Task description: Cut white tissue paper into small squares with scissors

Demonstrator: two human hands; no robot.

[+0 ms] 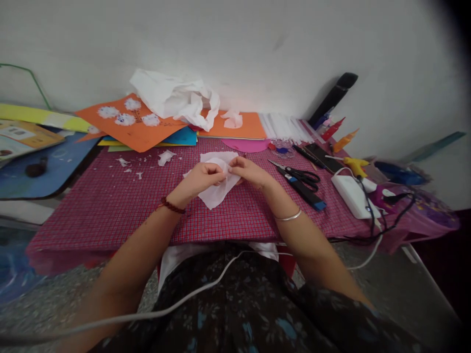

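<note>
Thin white tissue paper [215,197] is pinched between my two hands above the checked red tablecloth [147,206]. My left hand [202,180], with a dark beaded bracelet at the wrist, closes thumb against fingers on the paper's left part. Close beside it, my right hand [248,171] grips the paper between thumb and fingertips; a silver bangle sits on that arm. The fingertips of both hands nearly meet. Small torn white scraps [166,157] lie on the cloth to the left. Black scissors [300,176] rest to the right of my right hand.
Orange card with white puffs [125,122], crumpled white tissue [172,95] and coloured sheets lie along the wall. At right are a blue-black cutter [305,193], a phone [324,157], a yellow glue gun [355,166] and a white power strip [353,196] with cables.
</note>
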